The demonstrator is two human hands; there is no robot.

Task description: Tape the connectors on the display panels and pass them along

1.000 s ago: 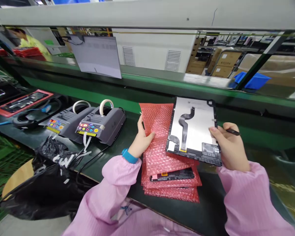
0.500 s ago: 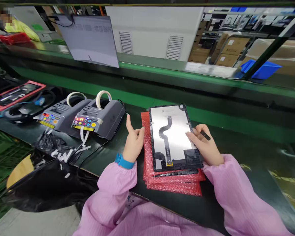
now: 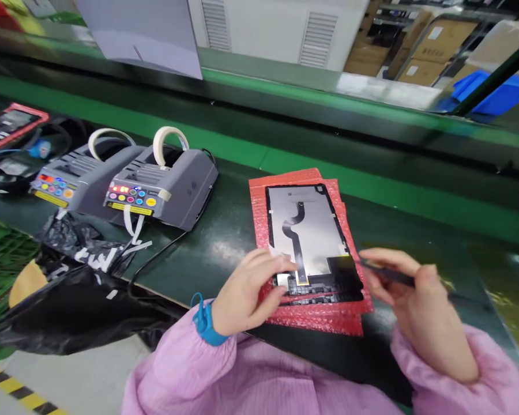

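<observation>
Cardboard boxes (image 3: 436, 43) stand beyond the dark-green surface (image 3: 227, 213). A black-edged, silver-backed screen (image 3: 322, 230) lies on red bubble wrap (image 3: 259, 213). Right fingers (image 3: 391, 257) grip a dark tool (image 3: 389, 272); left fingers (image 3: 268, 270), grip unclear.

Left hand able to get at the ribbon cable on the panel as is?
Likely yes: the left hand is at the lower part of the ribbon cable, and nothing covers its upper part.

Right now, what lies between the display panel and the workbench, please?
Red bubble-wrap pouches lie stacked between the display panel and the workbench, in the head view.
</observation>
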